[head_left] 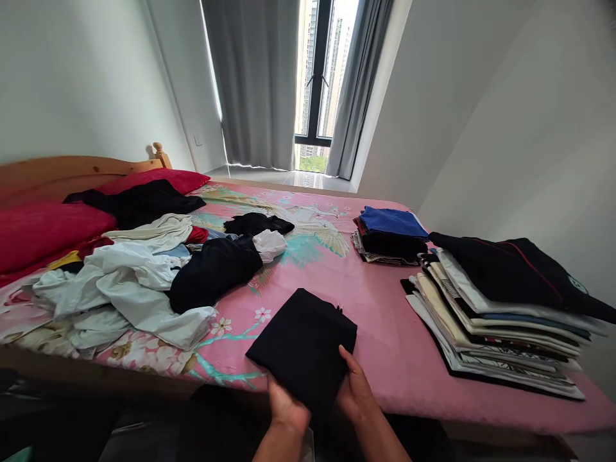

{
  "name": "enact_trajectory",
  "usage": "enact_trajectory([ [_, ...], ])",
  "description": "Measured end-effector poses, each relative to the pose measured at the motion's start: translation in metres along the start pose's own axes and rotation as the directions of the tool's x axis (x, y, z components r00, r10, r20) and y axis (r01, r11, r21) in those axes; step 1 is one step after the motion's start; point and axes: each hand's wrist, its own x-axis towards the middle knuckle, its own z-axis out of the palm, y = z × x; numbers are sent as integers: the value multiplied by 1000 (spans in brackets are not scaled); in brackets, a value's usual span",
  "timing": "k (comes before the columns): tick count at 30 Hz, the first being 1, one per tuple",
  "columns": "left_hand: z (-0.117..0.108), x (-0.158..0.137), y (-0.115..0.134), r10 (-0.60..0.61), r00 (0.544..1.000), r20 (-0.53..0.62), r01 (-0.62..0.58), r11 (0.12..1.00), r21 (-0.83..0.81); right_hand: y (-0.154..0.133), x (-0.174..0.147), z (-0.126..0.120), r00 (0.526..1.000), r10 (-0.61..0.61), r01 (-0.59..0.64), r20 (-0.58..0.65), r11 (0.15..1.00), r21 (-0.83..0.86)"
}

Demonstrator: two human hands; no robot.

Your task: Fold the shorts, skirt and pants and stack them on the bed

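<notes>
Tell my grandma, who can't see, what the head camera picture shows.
A person's left hand and right hand hold a folded black cloth at the near edge of a pink flowered bed sheet. Rumpled clothes lie heaped on the left; on the right are a smaller folded stack topped with blue and a taller stack topped with black.

Plain black cloth [305, 346], pink floral bedsheet [380, 314]

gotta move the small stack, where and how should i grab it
I'd probably grip the small stack under its bottom edge, coming from the left, and steady the blue cloth on top: the layers lie flat but uneven, and the big stack crowds the right.
</notes>
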Motion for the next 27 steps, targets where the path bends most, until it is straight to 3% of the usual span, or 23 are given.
enact_trajectory([
  [2,0,-12,4,-136,989,-65,121,975,-188,-2,-1,2,999,-4,3,34,1000,23],
  [4,3,-24,10,-244,968,-50,220,934,-283,-4,-3,5,999,22,-22,39,1000,-4],
  [7,8,-39,13,-264,964,-11,256,944,-207,-4,-5,10,998,64,-63,9,996,-64],
  [10,8,-47,8,-214,977,16,214,965,-152,-4,-7,15,997,72,-76,-34,990,-123],
  [14,-6,-47,-13,-153,988,34,152,988,33,-18,-17,25,993,54,-70,-105,986,-154],
  [17,-20,-38,-22,-149,985,87,120,953,277,-47,-35,36,993,18,-34,-117,991,-132],
  [20,-25,-11,-8,-183,964,195,68,874,482,-89,-59,47,987,-53,37,-155,994,-104],
  [22,-21,21,12,-97,964,248,-53,843,535,-119,-74,53,977,-98,86,-188,994,-70],
  [23,-17,40,23,-14,960,278,-155,802,576,-133,-80,54,973,-120,111,-199,992,-57],
  [24,-14,59,31,114,931,347,-330,671,664,-147,-84,55,968,-142,135,-207,990,-47],
  [25,-11,79,37,235,890,391,-456,476,752,-160,-86,55,963,-163,158,-216,987,-43],
  [27,-8,114,39,374,815,442,-495,54,867,-187,-81,54,946,-219,217,-238,976,-38],
])
